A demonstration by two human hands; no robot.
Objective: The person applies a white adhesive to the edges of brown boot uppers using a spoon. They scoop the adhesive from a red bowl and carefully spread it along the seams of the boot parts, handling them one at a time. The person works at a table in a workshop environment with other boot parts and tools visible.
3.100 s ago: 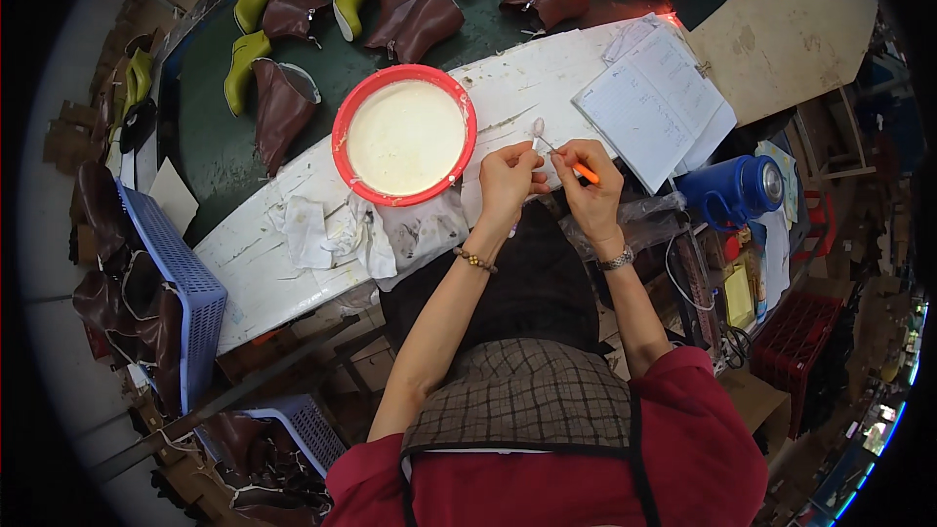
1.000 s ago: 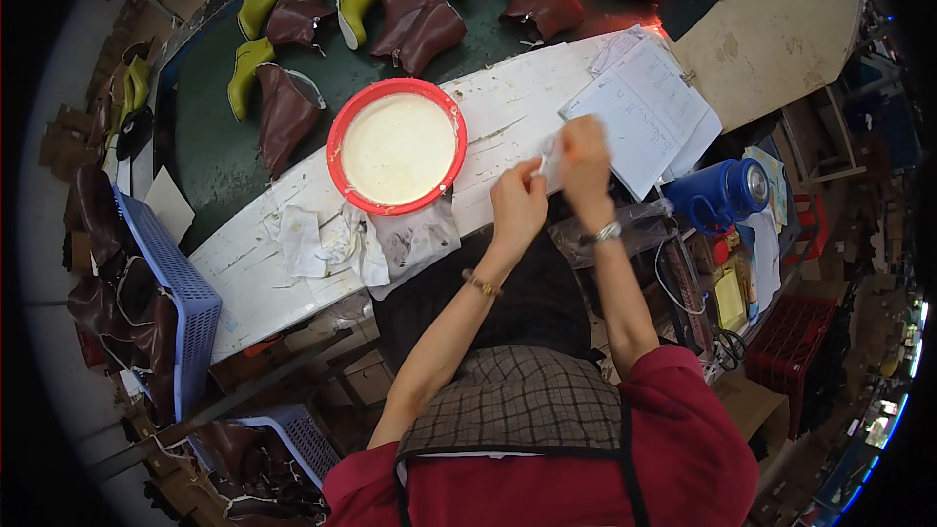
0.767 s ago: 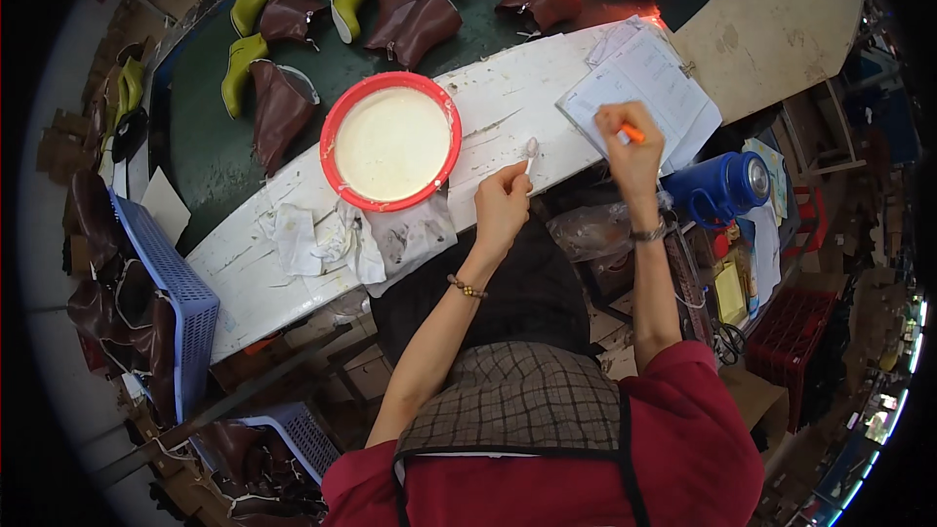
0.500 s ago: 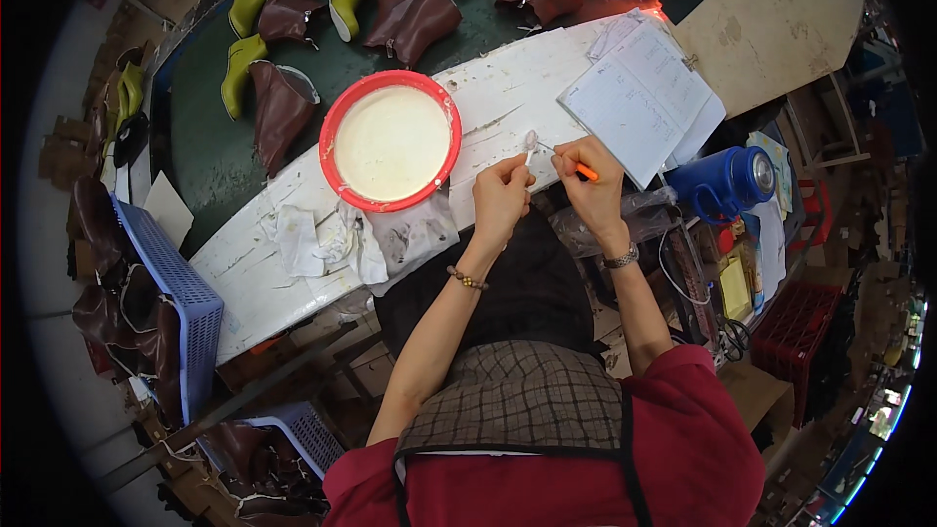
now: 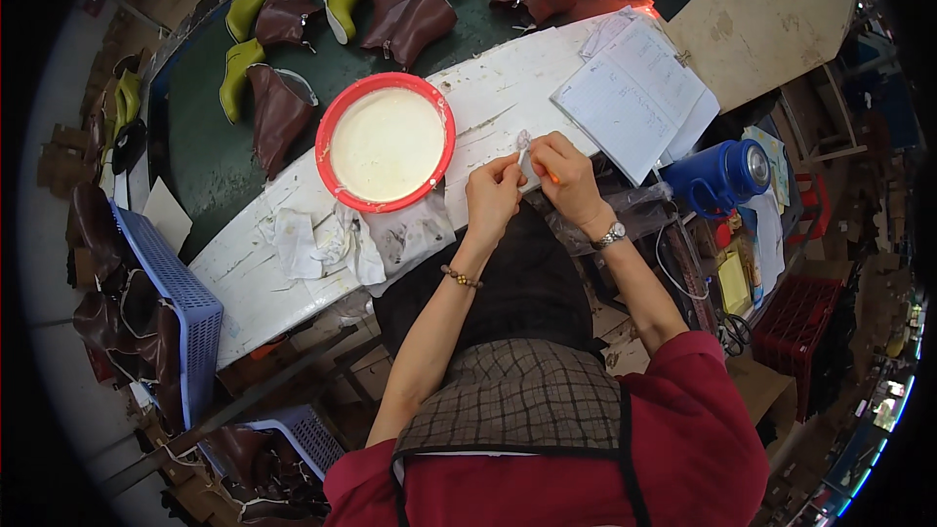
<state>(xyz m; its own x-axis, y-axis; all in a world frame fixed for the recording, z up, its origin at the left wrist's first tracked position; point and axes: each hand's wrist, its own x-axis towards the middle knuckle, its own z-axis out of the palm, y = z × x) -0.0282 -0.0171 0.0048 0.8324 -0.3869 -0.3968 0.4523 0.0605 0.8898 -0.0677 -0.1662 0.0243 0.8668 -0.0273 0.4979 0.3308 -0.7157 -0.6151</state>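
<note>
My left hand is closed on a slim white stick with a lumpy greyish-white tip, just above the white board's near edge. Right beside it, my right hand grips a small orange-handled tool. Only a bit of the orange handle shows between the fingers; its thin shaft is hidden now. The two hands almost touch at the stick. To their left, a red basin of creamy white liquid rests on the board.
Brown boots and yellow-green shoe forms lie on the dark green surface beyond. Crumpled white cloth sits before the basin. An open notebook and blue jug are at right. Blue baskets hold boots at left.
My right hand has moved left and closer in, up against the stick in my left hand. The tool's thin shaft has gone out of sight. Another person's arm appears at the top left.
</note>
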